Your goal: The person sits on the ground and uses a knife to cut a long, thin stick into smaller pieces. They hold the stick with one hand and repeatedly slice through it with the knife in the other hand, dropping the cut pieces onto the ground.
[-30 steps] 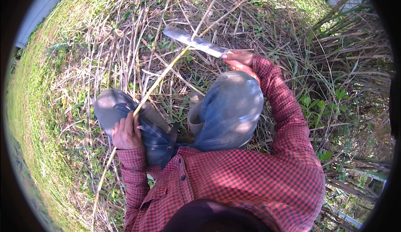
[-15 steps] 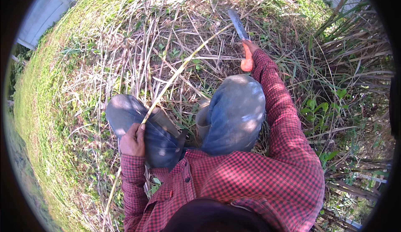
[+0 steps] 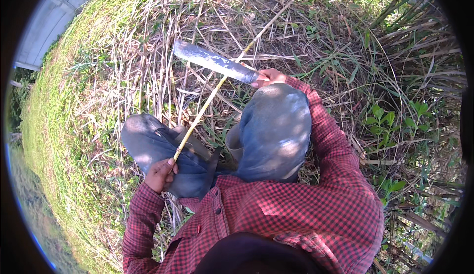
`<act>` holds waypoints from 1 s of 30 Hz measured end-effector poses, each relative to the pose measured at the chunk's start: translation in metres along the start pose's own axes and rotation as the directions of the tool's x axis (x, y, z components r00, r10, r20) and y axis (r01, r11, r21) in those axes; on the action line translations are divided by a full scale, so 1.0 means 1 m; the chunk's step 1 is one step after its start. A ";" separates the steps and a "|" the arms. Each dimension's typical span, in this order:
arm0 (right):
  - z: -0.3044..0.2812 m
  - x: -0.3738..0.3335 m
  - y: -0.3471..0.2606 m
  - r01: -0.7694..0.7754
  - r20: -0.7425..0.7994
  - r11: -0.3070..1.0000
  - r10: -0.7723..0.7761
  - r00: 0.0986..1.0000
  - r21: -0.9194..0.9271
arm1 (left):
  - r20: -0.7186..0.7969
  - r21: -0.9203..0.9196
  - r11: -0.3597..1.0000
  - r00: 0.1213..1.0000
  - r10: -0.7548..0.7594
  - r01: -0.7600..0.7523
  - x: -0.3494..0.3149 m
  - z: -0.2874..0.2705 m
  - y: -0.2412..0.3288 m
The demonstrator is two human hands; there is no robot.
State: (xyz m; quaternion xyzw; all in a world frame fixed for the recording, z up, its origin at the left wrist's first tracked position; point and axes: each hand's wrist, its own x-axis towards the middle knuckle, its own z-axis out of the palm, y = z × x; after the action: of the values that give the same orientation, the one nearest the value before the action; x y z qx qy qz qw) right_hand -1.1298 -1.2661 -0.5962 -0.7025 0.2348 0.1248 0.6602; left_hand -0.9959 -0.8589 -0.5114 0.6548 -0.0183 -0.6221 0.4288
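Yellow stalk (image 3: pixel 205 110) slanting through centre, pinched by fingers of left hand (image 3: pixel 160 174) at lower left, partly covered by machete (image 3: pixel 212 63) at upper centre, handle obscured in curled fingers of right hand (image 3: pixel 271 76), machete swung leftward since earlier frame

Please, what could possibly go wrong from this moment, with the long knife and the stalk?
The knife lies across the stalk, so it might slide along it toward the bare left hand. The right hand holds the knife close to the right knee, so a badly aimed stroke could perhaps catch that knee. Only the left hand holds the stalk, so it may twist in that grip.
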 end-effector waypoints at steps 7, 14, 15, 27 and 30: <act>-0.066 0.022 0.016 -0.059 -0.509 0.977 0.158 0.846 0.205 | 0.041 -0.024 0.999 0.999 -0.025 0.026 -0.008 0.001 -0.002; -0.011 -0.016 0.001 0.038 -0.020 0.999 -0.037 0.999 0.023 | 0.054 -0.044 0.998 0.998 -0.034 0.036 0.003 -0.003 -0.005; -0.012 -0.015 0.001 0.053 0.014 0.997 -0.054 0.998 0.064 | 0.073 -0.070 0.996 0.996 -0.054 0.060 -0.002 -0.005 -0.004; -0.165 0.069 0.057 0.074 -0.679 0.938 0.189 0.709 0.338 | -0.348 0.412 0.904 0.897 0.272 -0.114 -0.086 -0.090 -0.083; -0.168 0.072 0.062 0.019 -0.680 0.946 0.219 0.699 0.324 | -0.378 0.404 0.910 0.889 0.257 -0.091 -0.089 -0.096 -0.089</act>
State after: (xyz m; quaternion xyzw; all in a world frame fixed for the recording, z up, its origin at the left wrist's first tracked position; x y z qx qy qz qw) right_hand -1.1214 -1.4449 -0.6684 -0.5709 0.5249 -0.1561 0.6117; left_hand -0.9817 -0.7009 -0.5057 0.8391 -0.1030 -0.4083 0.3443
